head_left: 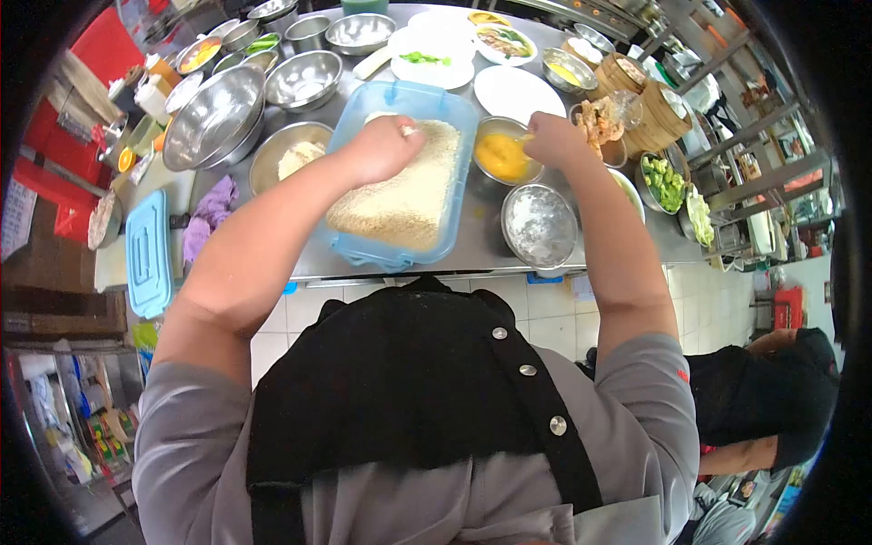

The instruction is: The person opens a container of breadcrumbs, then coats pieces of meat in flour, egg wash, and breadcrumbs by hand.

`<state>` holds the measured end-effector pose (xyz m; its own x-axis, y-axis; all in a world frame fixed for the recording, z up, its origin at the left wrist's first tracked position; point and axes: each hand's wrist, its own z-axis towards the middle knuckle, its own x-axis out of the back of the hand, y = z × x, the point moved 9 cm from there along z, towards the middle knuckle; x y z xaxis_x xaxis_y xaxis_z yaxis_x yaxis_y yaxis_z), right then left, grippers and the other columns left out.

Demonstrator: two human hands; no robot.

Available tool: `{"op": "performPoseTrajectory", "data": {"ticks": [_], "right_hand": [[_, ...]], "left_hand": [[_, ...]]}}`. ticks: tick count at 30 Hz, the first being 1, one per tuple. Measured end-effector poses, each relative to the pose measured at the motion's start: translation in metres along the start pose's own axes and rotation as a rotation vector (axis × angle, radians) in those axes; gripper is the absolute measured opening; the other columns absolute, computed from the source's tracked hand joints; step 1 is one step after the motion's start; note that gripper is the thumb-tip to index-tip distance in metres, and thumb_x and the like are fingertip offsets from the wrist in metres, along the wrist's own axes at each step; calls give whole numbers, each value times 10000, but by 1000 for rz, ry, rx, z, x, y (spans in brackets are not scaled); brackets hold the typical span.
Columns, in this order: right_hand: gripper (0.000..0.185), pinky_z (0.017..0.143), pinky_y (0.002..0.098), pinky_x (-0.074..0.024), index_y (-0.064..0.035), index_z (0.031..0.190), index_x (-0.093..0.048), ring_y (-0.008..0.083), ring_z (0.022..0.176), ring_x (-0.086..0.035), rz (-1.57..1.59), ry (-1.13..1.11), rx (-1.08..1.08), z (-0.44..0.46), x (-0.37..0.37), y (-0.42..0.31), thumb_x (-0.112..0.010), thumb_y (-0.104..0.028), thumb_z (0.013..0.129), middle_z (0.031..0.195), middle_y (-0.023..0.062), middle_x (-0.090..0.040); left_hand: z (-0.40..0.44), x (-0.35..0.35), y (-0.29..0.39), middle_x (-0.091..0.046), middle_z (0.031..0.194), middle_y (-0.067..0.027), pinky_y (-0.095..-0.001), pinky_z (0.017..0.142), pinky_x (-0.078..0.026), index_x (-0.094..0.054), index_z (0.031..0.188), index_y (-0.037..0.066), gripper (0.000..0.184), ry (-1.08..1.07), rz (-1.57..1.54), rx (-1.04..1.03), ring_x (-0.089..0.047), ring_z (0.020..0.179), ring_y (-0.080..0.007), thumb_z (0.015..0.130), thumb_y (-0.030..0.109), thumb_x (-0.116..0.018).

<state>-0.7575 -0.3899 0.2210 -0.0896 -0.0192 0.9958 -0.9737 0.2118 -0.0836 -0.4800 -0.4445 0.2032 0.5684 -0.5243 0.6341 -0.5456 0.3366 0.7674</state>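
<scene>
My left hand [386, 148] is closed above the far left part of a blue plastic tub [468, 118] of pale breadcrumbs [400, 209]. What its curled fingers hold, if anything, is hidden. My right hand [554, 143] is pinched at the right rim of a metal bowl of beaten egg [502, 156]; I cannot make out what lies between the fingertips. Nearer to me stands a metal bowl dusted with white powder [540, 225]. Left of the tub, another metal bowl [272, 159] has a pale crumb-coloured heap in it.
Large steel bowls [218, 118] stand at the left, near a purple cloth [213, 213] and a blue lid [149, 250]. White plates [518, 93] lie behind the egg. Bamboo steamers [658, 123] and a bowl of green vegetables [666, 184] are at the right. Another person [763, 400] is at the lower right.
</scene>
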Motion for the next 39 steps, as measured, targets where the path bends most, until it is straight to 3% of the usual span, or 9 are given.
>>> {"op": "performPoseTrajectory", "data": {"ticks": [6,8,11,14,17,21,27,30,39], "right_hand": [[255,744,398,-536,-68,995,-630,299,801,-673,115,182,117,-6,85,-21,-702,-181,778,842,128,-694],[170,663,304,-506,-62,913,-576,114,743,-613,126,186,161,-22,133,-59,-708,-86,808,791,37,-636],[141,666,256,-500,-51,935,-591,79,774,-612,260,99,356,-30,166,-101,-674,-34,823,843,8,-647],[149,685,249,-504,-28,971,-602,79,794,-610,581,-33,556,-45,153,-146,-648,-18,829,870,-7,-644],[294,739,311,-527,-47,1088,-642,143,842,-646,421,-307,669,-54,80,-188,-687,-176,828,913,74,-680],[321,802,376,-525,-78,1112,-669,286,882,-653,125,19,634,-68,53,-185,-706,-246,840,943,133,-679],[290,691,359,-514,-65,1116,-676,252,744,-639,338,29,524,-75,81,-151,-684,-222,873,872,133,-671],[282,686,360,-512,-58,1108,-676,252,737,-636,346,27,511,-79,72,-142,-680,-227,882,865,136,-668],[237,732,395,-520,-55,1022,-675,299,796,-656,460,89,443,-100,64,-96,-652,-242,878,866,152,-686]], "left_hand": [[-8,27,13,-630,779,-55,-284,477,-438,-639,1175,31,407,24,-122,29,-557,573,-132,950,357,-545],[-15,41,19,-624,780,-47,-283,477,-435,-641,1152,40,399,39,-167,63,-553,579,-128,945,368,-545],[-26,66,33,-604,773,-24,-260,484,-409,-641,1087,64,357,63,-178,91,-531,592,-112,936,374,-547],[-36,88,32,-591,776,-12,-247,485,-375,-641,1061,88,328,130,-153,122,-508,606,-99,931,376,-552],[-42,92,22,-637,748,-54,-327,527,-493,-666,1106,15,407,115,-117,130,-612,633,-151,927,361,-547],[-59,61,25,-690,896,-129,-367,656,-545,-640,1208,8,501,-44,63,71,-673,763,-219,963,433,-539],[-34,-7,38,-642,1258,-248,-410,976,-493,-551,1406,53,629,-313,201,130,-635,1139,-345,953,489,-579],[-5,-43,37,-624,1295,-257,-419,1030,-472,-535,1412,24,677,-290,566,-110,-609,1196,-366,889,433,-668],[-13,-19,65,-684,1129,-195,-390,833,-576,-639,1246,-1,505,-540,512,43,-697,1014,-278,911,375,-608]]}}
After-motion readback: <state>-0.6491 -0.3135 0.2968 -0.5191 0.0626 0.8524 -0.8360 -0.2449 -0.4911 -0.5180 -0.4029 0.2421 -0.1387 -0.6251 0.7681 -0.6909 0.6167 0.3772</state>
